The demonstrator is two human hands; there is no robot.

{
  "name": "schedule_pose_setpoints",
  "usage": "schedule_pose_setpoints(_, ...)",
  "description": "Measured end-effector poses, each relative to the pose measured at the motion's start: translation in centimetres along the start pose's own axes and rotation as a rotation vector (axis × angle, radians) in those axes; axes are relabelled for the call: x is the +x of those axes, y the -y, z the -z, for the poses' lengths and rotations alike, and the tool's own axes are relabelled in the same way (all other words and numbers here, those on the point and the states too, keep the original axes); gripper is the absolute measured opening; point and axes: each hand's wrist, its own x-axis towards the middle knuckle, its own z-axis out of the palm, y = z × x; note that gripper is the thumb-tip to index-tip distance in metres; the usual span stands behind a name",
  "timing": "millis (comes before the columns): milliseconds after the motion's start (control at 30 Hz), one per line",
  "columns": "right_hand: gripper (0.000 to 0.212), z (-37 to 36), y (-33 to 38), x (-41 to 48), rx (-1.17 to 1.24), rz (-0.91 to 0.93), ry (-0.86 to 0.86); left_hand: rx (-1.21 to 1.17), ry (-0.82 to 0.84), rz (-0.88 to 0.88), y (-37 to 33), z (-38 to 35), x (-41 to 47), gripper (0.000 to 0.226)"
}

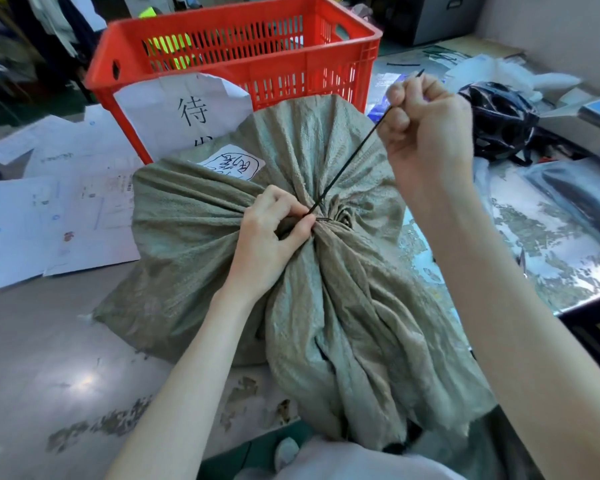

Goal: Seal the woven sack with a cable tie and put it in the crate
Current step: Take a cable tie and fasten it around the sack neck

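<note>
- The table (49,358) carried the whole job at working height, with loose papers spread on its far left.
- The sack (326,306) lay on the table just in front of the crate. Its mouth was bunched into a tight neck near the middle, so a single loop could close it. It was not yet in the crate.
- The crate (205,20) stood upright and open-topped right behind the sack, probably so the lift in would be short. A paper sign (174,112) hung on its front.
- The right hand (426,129) was raised up and away from the neck, its fingers curled into a fist round the free tail of the cable tie, apparently to haul the loop tight.
- The left hand (271,233) sat low on the sack, thumb and forefinger pinching the gathered neck at the loop, likely to brace it against that pull.
- The cable tie (350,162) ran taut and straight from the neck to the right fist, with its tip poking out above.
</note>
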Motion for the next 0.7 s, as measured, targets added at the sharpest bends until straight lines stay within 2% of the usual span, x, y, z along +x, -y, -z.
schedule_pose_setpoints(367,0.034,1.8,1.8,0.1,0.038,0.074,-0.108,-0.005,0.011,0.058,0.3,-0.3,-1.0,0.010)
schedule_pose_setpoints(567,0.028,1.3,1.8,-0.3,-0.029,0.097,0.040,-0.004,0.003,0.088,0.1,-0.7,-1.3,0.009)
schedule_pose_setpoints(700,0.021,1.3,1.6,-0.6,-0.056,0.108,0.062,-0.008,-0.032,0.096,-0.4,-1.2,-1.4,0.008)
